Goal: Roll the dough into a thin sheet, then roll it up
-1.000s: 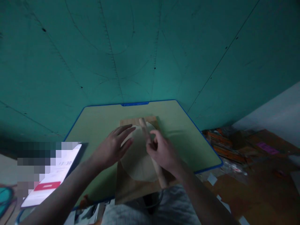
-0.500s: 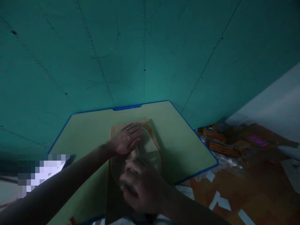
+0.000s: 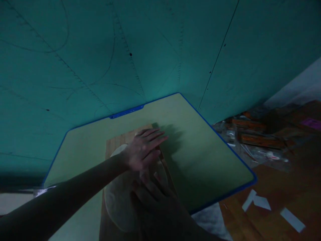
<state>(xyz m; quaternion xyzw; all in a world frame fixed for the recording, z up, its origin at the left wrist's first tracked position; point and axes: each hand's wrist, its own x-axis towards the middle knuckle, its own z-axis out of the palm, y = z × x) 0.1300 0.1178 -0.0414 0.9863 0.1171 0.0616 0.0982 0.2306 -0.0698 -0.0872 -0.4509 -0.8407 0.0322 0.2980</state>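
Observation:
A flat, pale, rounded sheet that looks like dough (image 3: 120,204) lies on a wooden board (image 3: 119,140), which rests on a light table with a blue rim (image 3: 190,134). My left hand (image 3: 144,149) is over the far part of the sheet, fingers stretched to the right and spread. Nearer to me, my right hand (image 3: 155,197) reaches over the sheet with its fingers apart, their tips close below my left palm. A short, light, rod-like piece, partly hidden, shows between the hands; no grip on it is visible.
A green wall (image 3: 150,50) with pencil lines stands behind the table. To the right, wooden pieces (image 3: 262,140) and clear plastic lie on the floor, with white paper scraps (image 3: 292,219) nearer. White cloth (image 3: 210,217) hangs below the table's near edge.
The view has shifted and turned. My right hand has opened from a curled grip, its fingers now extended. My left hand's fingers have spread more and point farther right.

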